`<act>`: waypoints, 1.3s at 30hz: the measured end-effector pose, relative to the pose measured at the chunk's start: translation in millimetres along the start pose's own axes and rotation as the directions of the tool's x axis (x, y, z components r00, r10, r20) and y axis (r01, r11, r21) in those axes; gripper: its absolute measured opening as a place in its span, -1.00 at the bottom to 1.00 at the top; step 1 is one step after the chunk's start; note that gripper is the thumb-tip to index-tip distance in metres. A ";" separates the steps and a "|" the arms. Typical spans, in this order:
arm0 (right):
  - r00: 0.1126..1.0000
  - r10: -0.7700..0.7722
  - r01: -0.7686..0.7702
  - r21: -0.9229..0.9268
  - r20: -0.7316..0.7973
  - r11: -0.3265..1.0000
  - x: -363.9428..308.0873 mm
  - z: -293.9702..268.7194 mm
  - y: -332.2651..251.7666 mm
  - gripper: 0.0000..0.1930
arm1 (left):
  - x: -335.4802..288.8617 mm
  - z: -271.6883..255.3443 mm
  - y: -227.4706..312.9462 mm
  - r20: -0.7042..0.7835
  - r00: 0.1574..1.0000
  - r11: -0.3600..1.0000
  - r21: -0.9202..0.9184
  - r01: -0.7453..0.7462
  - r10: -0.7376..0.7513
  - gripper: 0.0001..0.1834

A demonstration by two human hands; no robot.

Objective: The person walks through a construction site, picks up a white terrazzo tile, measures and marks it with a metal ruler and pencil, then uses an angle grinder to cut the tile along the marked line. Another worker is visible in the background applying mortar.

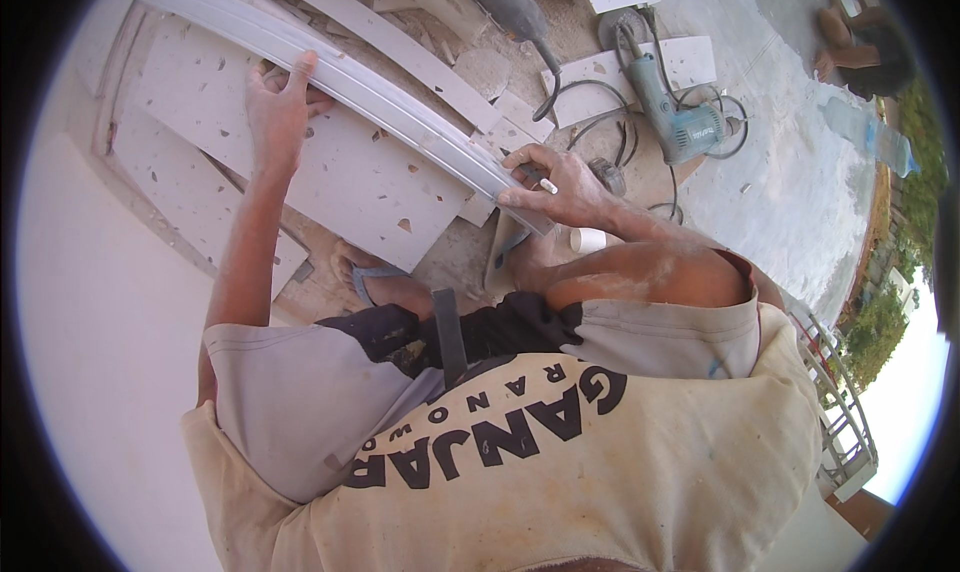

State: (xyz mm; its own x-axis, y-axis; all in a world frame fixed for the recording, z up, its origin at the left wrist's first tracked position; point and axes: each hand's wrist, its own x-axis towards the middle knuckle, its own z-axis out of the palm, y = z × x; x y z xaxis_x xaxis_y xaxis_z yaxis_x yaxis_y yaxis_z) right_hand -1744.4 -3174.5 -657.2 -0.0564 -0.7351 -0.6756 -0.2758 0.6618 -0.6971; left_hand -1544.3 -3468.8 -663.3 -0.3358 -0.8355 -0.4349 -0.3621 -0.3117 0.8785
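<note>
A long, pale ridged metal straightedge slants from the upper left down to the centre, over white speckled slabs. My left hand grips its near edge toward the far end, thumb on top and fingers partly hidden. Near the other end, my right hand holds the straightedge between thumb and fingers. A short white stick pokes out between the right hand's fingers; its kind is unclear. Just below that hand sits a small white cylinder, close to my bent leg.
A teal angle grinder with a black cord lies right of the slabs. A dark grey power tool is beyond the straightedge. Broken slab pieces surround my sandalled foot. A plastic bottle and another person are at far right.
</note>
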 end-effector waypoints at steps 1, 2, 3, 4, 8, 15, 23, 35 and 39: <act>1.000 -0.006 0.006 -0.010 0.004 1.000 -0.3 -0.3 -0.8 -0.31 | -2.3 2.8 -0.1 0.000 1.000 1.000 -0.013 0.005 -0.005 -0.23; 1.000 0.017 -0.017 -0.016 0.000 1.000 -0.1 -0.6 -2.1 -0.30 | -2.6 3.5 2.0 -0.008 1.000 1.000 -0.021 0.002 -0.002 -0.23; 1.000 0.025 -0.025 -0.020 -0.002 0.999 -0.5 -0.5 -3.8 -0.30 | -2.2 1.5 4.7 -0.002 1.000 1.000 -0.006 0.001 -0.001 -0.22; 0.999 0.034 -0.034 -0.025 -0.003 0.999 -1.3 -0.4 -5.3 -0.30 | -1.5 1.4 5.0 0.003 1.000 1.000 0.009 0.002 -0.002 -0.21; 0.999 0.007 -0.005 0.036 -0.039 0.999 -3.9 4.7 4.0 -0.30 | -3.6 5.9 2.4 -0.019 1.000 1.000 0.020 -0.024 0.024 -0.18; 0.999 0.020 -0.019 0.032 -0.034 0.999 -0.3 4.1 -1.1 -0.30 | 1.7 -2.1 -0.2 0.019 1.000 1.000 -0.017 0.002 -0.002 -0.18; 0.999 -0.002 0.004 0.034 -0.051 0.999 -2.2 1.7 4.3 -0.31 | 1.9 2.5 -1.5 0.018 1.000 1.000 0.005 0.007 -0.007 -0.21; 0.993 -0.101 0.096 -0.077 -0.059 0.992 4.7 -15.7 -13.5 -0.48 | -0.8 1.3 2.4 -0.012 1.000 1.000 0.025 -0.014 0.015 -0.17; 0.918 -0.381 0.347 -0.241 -0.111 0.906 28.5 -38.5 -51.2 -0.58 | 3.0 1.4 -3.8 -0.035 0.999 0.999 0.033 -0.035 0.036 -0.19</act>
State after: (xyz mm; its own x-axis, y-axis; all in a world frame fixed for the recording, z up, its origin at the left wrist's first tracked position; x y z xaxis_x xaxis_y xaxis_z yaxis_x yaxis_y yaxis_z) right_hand -1768.8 -3234.9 -631.6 -0.0534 -0.9433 -0.3275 -0.5005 0.3091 -0.8087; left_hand -1545.1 -3469.5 -668.2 -0.3184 -0.8613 -0.3960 -0.3785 -0.2675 0.8861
